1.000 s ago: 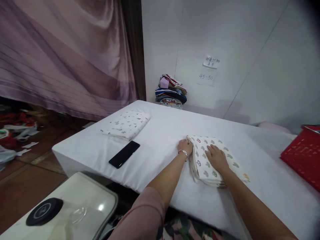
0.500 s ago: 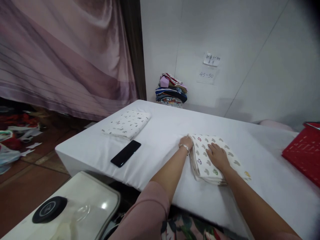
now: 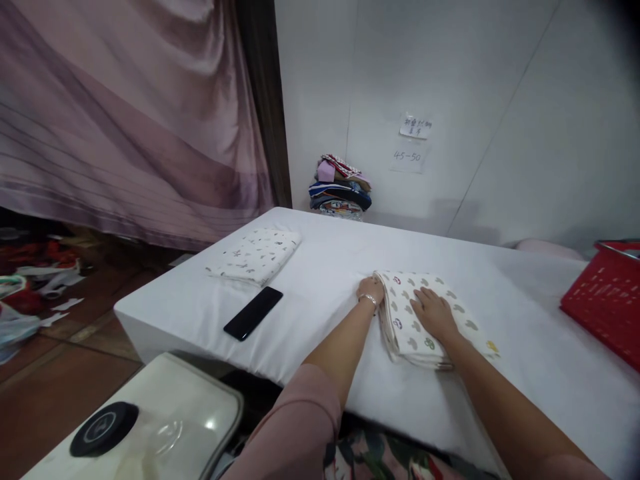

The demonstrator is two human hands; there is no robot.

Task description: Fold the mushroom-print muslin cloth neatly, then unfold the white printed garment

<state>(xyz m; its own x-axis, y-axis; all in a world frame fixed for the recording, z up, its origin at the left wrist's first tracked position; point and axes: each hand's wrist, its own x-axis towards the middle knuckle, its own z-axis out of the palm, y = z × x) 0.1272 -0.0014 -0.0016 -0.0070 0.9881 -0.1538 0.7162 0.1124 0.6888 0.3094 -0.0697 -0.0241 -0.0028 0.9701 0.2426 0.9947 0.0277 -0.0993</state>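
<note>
A folded white cloth [image 3: 400, 308] printed with grey shapes and a few coloured ones lies on the white-covered table [image 3: 330, 267] in front of me. My right hand [image 3: 434, 312] rests flat on top of it, fingers stretched out. At the cloth's left edge is my left hand [image 3: 371, 291], with a bracelet on the wrist. Its fingers curl at the far left corner and seem closed on the cloth's edge, partly hidden. Farther left, a second folded white cloth [image 3: 260, 255] with small dark prints lies flat, apart from both hands.
A black phone [image 3: 253, 313] lies near the table's front left edge. At the right edge stands a red basket [image 3: 603, 300]. Behind the table is a stack of folded fabrics [image 3: 340, 193]. A white lid-like surface with a round black object [image 3: 104, 429] is at lower left.
The view has shifted slightly, so the wall and table sit a little lower. Both hands keep nearly the same place on the cloth.
</note>
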